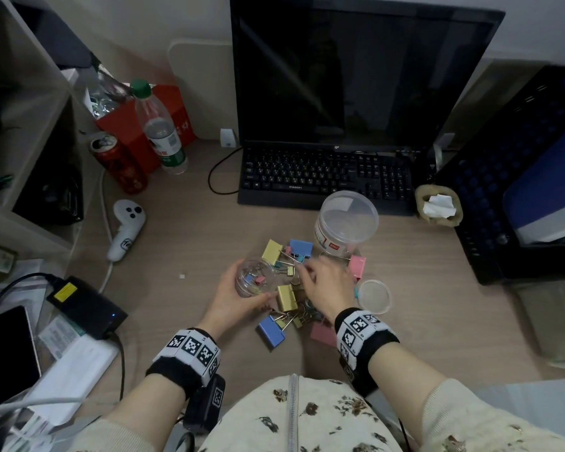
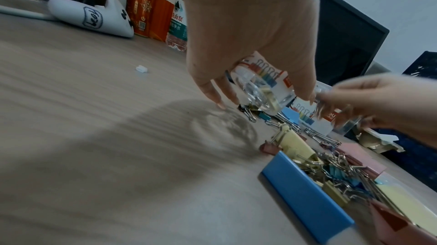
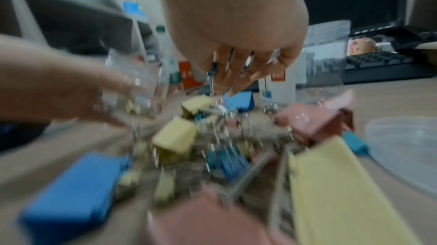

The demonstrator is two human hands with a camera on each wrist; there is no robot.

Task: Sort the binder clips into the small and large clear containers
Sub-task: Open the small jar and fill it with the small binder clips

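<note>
My left hand (image 1: 237, 298) grips the small clear container (image 1: 253, 277) just above the desk; it has a few small clips inside. In the left wrist view the small container (image 2: 262, 92) sits between my fingers. To its right, over the pile of coloured binder clips (image 1: 287, 301), my right hand (image 1: 310, 277) pinches a small blue clip (image 3: 214, 70) by its wire handles. The large clear container (image 1: 346, 220) stands open behind the pile. Large yellow (image 1: 271, 251), blue (image 1: 271, 331) and pink (image 1: 357, 265) clips lie around my hands.
A clear lid (image 1: 374, 296) lies right of the pile. A keyboard (image 1: 327, 177) and monitor (image 1: 356, 76) stand behind. At the left are a white controller (image 1: 126, 228), a red can (image 1: 119, 166), a water bottle (image 1: 160, 128) and a black power brick (image 1: 85, 303).
</note>
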